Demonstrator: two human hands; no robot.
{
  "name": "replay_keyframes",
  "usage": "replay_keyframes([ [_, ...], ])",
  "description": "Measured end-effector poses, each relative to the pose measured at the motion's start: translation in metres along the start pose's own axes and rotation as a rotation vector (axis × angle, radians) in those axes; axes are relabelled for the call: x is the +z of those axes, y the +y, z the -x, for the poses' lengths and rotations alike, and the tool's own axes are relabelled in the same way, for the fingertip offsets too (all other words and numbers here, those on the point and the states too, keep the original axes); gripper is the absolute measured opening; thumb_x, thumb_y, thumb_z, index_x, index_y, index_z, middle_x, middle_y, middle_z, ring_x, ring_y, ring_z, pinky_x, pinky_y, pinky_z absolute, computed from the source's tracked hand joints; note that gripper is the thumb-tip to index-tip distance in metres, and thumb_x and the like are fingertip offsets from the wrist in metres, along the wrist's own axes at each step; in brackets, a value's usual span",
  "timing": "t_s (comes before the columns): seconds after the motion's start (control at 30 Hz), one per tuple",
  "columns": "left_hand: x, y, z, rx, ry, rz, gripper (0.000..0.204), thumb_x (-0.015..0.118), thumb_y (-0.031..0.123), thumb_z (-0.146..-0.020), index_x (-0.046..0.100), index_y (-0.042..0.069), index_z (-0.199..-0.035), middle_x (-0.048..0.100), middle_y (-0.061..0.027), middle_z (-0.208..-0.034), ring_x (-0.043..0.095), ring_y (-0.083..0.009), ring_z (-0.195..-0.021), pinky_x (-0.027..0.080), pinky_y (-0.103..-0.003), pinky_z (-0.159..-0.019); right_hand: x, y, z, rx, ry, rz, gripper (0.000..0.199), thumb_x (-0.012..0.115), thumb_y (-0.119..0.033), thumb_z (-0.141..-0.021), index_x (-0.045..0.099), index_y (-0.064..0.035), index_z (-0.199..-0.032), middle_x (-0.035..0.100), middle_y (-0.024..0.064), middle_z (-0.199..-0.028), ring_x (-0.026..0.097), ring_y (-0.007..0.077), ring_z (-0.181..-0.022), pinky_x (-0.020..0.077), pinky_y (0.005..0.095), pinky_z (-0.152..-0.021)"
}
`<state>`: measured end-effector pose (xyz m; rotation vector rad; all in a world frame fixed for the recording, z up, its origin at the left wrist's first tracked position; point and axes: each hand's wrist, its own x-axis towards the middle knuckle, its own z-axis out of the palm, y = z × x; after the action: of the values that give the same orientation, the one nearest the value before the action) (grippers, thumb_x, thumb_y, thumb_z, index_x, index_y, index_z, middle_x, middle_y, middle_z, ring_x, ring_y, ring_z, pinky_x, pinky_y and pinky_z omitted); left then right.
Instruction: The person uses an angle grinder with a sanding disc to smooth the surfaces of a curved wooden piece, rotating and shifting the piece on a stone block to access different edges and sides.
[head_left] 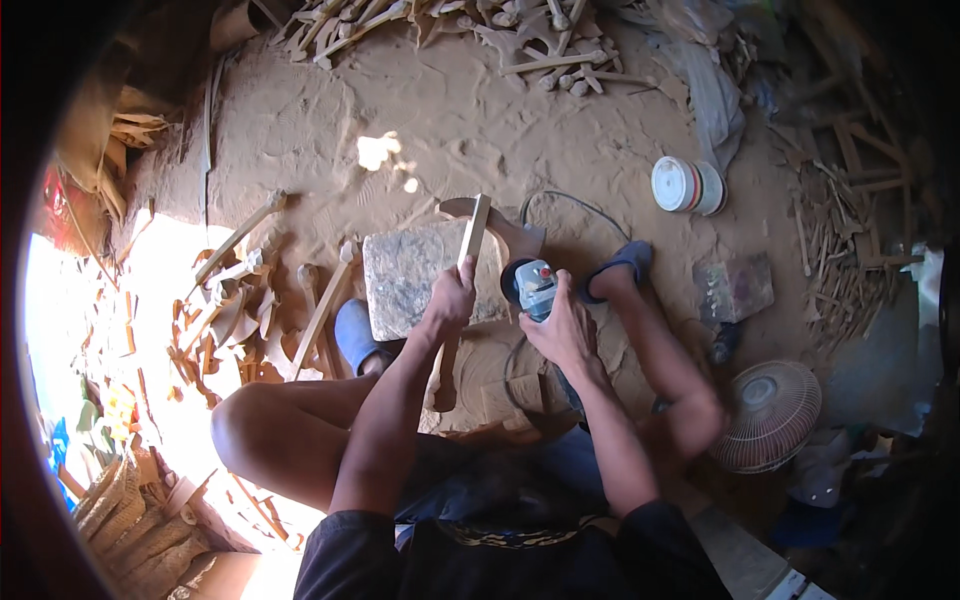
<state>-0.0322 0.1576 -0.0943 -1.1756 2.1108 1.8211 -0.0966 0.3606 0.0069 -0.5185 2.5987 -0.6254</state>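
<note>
My left hand [452,300] is closed round a long pale wooden stick [474,232], square at its upper end and shaped at its lower end. The stick slants over the right part of a worn, whitish block [405,285] on the ground. My right hand [566,328] grips an angle grinder [537,287] just right of the stick. Its dark disc [513,280] faces the stick; whether they touch I cannot tell. Behind the stick's upper part shows a curved brown piece [518,238].
Wooden pieces [235,290] lie heaped left, with more piles [560,50] at the far side and right. A white tub [688,186], a stained block [733,287] and a round fan [768,415] stand right. A cable [580,200] loops beyond the grinder. Sandy ground lies beneath.
</note>
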Motion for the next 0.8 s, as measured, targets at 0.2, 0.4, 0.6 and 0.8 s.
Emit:
replay_keyframes([
  [0.2,-0.002,-0.007,-0.004,0.045,0.031,-0.052,0.069,0.043,0.056,-0.116,0.066,-0.008,-0.103,0.069,-0.0266,-0.077,0.073,-0.0407,-0.077,0.055,-0.052,-0.074,-0.003,-0.001,0.011,0.101,-0.009,0.052,0.092,0.084,-0.031,-0.083,0.033,-0.0048,-0.155,0.07,0.0323,-0.125,0.07,0.0544,-0.109,0.0558,0.0619,-0.091],
  [0.4,0.001,0.007,0.003,-0.071,0.0,-0.035,0.072,0.045,0.058,-0.115,0.068,-0.009,-0.102,0.069,-0.0269,-0.078,0.073,-0.0381,-0.077,0.055,-0.053,-0.074,-0.006,0.013,0.02,0.077,-0.046,-0.015,0.098,0.083,-0.03,-0.085,0.028,0.0022,-0.16,0.07,0.0386,-0.118,0.071,0.0557,-0.103,0.0569,0.0621,-0.09],
  [0.6,-0.001,-0.001,0.0,0.033,0.044,-0.063,0.069,0.046,0.055,-0.116,0.068,-0.009,-0.107,0.07,-0.0284,-0.08,0.074,-0.0397,-0.08,0.054,-0.052,-0.077,0.009,-0.004,-0.001,-0.044,0.081,0.09,0.099,0.083,-0.032,-0.086,0.028,-0.0013,-0.162,0.072,0.0354,-0.115,0.073,0.0538,-0.101,0.0571,0.0622,-0.087],
  [0.8,-0.001,-0.002,0.003,0.034,0.036,-0.055,0.07,0.045,0.056,-0.116,0.069,-0.01,-0.108,0.071,-0.0324,-0.084,0.075,-0.0472,-0.086,0.055,-0.053,-0.08,0.004,-0.011,0.004,0.059,-0.045,0.112,0.1,0.083,-0.032,-0.086,0.027,-0.0021,-0.163,0.071,0.034,-0.121,0.072,0.0524,-0.108,0.0566,0.0621,-0.09],
])
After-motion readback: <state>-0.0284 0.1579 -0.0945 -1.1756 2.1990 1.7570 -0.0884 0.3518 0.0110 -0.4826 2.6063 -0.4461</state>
